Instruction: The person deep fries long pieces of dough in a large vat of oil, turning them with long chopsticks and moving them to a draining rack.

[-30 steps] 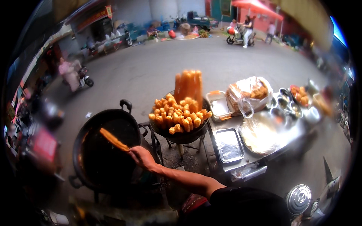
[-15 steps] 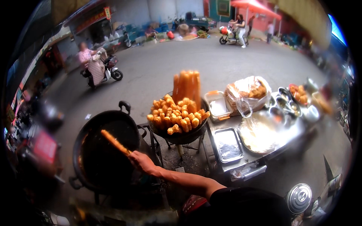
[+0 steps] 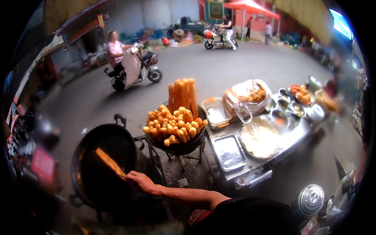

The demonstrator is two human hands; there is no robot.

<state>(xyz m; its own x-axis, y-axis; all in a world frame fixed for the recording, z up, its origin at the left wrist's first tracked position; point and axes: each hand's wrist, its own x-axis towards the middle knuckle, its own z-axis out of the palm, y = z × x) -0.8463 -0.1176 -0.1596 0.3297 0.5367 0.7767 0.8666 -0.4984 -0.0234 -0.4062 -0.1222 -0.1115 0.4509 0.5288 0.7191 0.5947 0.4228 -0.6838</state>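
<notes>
My right hand (image 3: 141, 182) is closed around the near end of a long golden-brown fried dough stick (image 3: 110, 162). The stick slants up and to the left, over the wide black wok (image 3: 74, 172); whether its far end touches anything in the dark wok I cannot tell. My bare right forearm crosses in from the lower right, below a black sleeve. To the right of the wok, a round black basket (image 3: 187, 145) on a stand holds many fried dough sticks (image 3: 172, 127), several standing upright at its back. My left hand is out of sight.
A metal table (image 3: 250, 172) at right bears a foil-lined tray (image 3: 230, 152), a white plastic box (image 3: 216, 111), a bag of fried food (image 3: 250, 96) and several bowls. A lidded metal pot (image 3: 310, 199) stands lower right. Scooter riders (image 3: 131, 68) pass on the road.
The view has shifted slightly. My right hand keeps its grip on the dough stick and stays over the wok's near right side. The nearer scooter has moved right, the farther one left.
</notes>
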